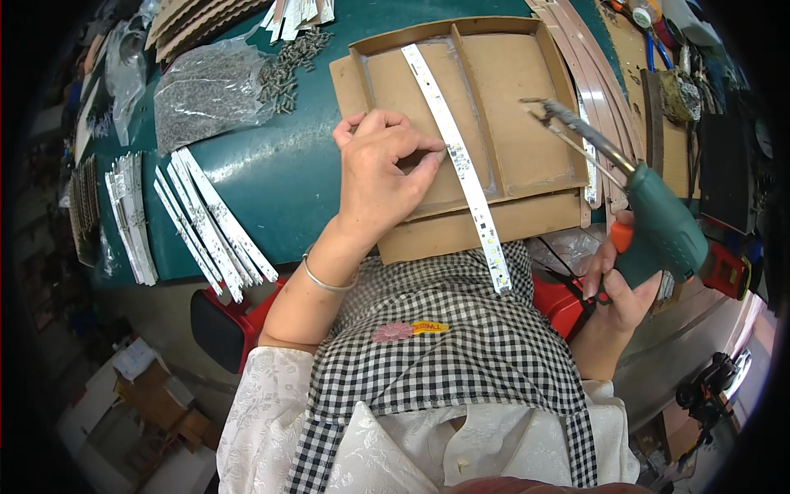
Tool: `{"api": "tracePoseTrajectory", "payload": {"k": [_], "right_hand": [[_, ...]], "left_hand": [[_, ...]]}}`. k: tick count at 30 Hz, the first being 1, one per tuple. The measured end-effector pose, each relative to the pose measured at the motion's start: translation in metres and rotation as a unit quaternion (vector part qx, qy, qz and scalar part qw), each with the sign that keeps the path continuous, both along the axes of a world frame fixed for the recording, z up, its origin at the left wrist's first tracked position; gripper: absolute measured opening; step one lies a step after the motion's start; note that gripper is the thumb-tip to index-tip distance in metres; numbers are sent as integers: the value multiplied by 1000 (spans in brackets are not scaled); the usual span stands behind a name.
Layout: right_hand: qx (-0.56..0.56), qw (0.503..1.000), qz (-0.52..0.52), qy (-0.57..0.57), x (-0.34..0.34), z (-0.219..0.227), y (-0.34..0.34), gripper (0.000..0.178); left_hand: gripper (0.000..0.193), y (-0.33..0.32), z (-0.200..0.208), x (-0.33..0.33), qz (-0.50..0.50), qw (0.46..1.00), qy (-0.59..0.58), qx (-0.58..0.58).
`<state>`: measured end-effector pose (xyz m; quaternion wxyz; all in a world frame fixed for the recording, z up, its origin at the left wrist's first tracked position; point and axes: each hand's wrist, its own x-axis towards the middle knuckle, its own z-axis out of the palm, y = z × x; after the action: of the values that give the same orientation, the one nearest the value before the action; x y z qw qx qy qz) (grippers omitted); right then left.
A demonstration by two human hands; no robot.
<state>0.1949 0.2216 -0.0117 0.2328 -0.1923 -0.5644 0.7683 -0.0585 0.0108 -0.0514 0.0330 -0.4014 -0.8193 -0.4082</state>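
Observation:
A long white LED circuit strip [471, 181] lies slantwise across a shallow cardboard tray [484, 99], its near end reaching out over my checked apron. My left hand [383, 169] is closed in a pinch, thumb and forefinger meeting at the strip's left edge, beside a cluster of small parts. Whatever sits between those fingertips is too small to make out. In my right hand [621, 288] is a green soldering gun [668, 221] with an orange trigger. Its tip points up and left, over the tray's right compartment, apart from the strip.
Left on the green table [271, 193] are a clear bag of small dark parts [210, 95], a loose pile of them [290, 70] and bundles of white strips [212, 218]. Pinkish strips [597, 90] curve along the tray's right side. Blue-handled pliers [656, 53] lie far right.

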Motion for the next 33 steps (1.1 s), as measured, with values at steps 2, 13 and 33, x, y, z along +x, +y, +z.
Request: {"api": "tracePoseTrajectory", "payload": {"k": [2,13,33], "right_hand": [[20,1000,-21,13,0,5,-2,79],[148,977,-151,-33,-1,8,-7,73],[508,795,-246,-223,-25,-26,18,60]], "left_hand": [[16,0,1,0,-1,1000,-4,-2],[30,-9,24,-1,-23,995,63,-79],[26,-22,118,40,-300,913,199,-193]]}}
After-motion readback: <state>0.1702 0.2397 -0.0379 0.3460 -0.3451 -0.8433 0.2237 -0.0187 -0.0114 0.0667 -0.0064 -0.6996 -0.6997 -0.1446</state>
